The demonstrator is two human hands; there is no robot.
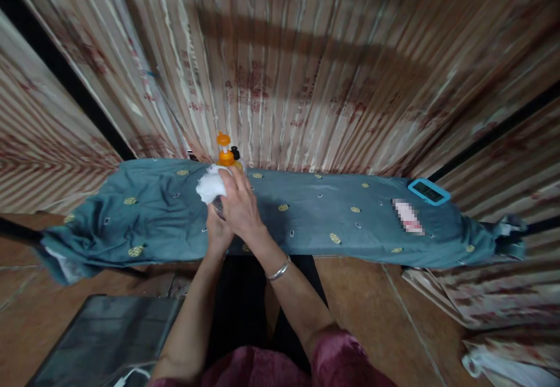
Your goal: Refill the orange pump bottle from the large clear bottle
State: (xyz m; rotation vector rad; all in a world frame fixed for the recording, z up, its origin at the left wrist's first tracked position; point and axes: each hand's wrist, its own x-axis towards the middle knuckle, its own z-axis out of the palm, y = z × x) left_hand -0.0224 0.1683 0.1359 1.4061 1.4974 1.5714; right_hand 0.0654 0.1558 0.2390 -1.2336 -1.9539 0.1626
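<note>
A long narrow board covered in teal cloth with gold motifs stands before me. A spray bottle with an orange top stands upright near its middle-left. My right hand presses a white wad of cloth or tissue against the bottle's side. My left hand sits just under the right one and grips the bottle's lower body, which is mostly hidden. A silver bangle is on my right wrist.
A small device with a blue frame lies at the board's far right, beside a blurred pink patch. Striped curtains hang behind. A dark grey flat panel lies on the brown tiled floor at lower left. White bag at lower right.
</note>
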